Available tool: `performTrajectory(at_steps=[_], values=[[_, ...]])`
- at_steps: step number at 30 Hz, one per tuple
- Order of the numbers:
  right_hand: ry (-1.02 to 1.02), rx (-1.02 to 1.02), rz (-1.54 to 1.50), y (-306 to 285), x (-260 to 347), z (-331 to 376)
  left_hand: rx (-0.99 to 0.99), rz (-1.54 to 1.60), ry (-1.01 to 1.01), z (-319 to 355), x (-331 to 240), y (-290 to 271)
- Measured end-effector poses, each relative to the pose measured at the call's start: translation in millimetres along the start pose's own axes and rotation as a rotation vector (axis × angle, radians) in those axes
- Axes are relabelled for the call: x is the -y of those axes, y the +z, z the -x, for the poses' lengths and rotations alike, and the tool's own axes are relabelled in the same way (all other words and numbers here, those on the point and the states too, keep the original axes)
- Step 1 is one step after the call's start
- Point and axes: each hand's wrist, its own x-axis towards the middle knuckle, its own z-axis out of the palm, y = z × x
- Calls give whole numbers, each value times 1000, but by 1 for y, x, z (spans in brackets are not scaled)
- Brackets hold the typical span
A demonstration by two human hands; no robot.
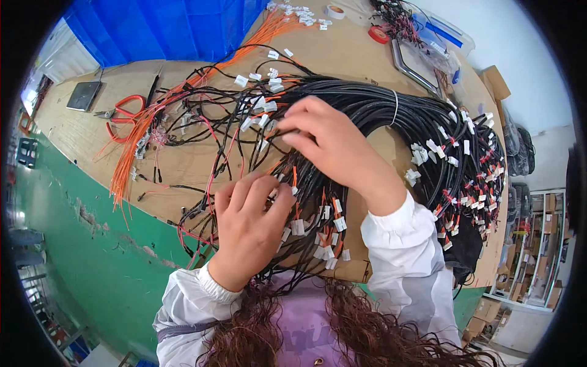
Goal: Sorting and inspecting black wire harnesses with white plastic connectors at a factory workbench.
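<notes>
A thick bundle of black cables point(367, 98) with white label tags curves across the table. My left hand point(251, 220) is over the near left part of the bundle, its fingers curled down among the tagged wires. What lies under its fingertips is hidden. Farther up and to the right, my right hand point(330, 144) reaches across the bundle. Its fingers are bent together around a thin black cable near the white tags point(260, 107). Orange sleeves point(295, 177) show on several cable ends between the hands.
Orange wires point(131, 159) run along the left, beside red-handled scissors point(128, 113) and a small dark square pad point(84, 96). A blue bin point(159, 30) stands at the back. Red tape point(379, 34) and a bent metal bar point(413, 70) lie at the back right. Green floor point(92, 226) borders the table.
</notes>
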Motion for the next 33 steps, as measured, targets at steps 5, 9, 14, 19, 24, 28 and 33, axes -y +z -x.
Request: performTrajectory(at_steps=[5, 9, 14, 19, 24, 28, 33], values=[[12, 84, 454, 13, 2, -25, 8, 80, -26, -3, 0, 4], [-95, 67, 469, 22, -1, -23, 54, 115, -121, 0, 2, 5], [-97, 60, 472, 25, -8, -23, 59, 90, -81, -2, 4, 3], [-49, 62, 328, 18, -9, -21, 80, 136, -108, -2, 10, 2], [-18, 96, 21, 3, -18, -15, -66, 420, -379, -12, 26, 10], [-11, 153, 50, -1, -17, -12, -60, 457, -378, -30, 24, 15], [-191, 124, 189, -12, -19, 9, 25, 112, -7, -30, 20, 21]])
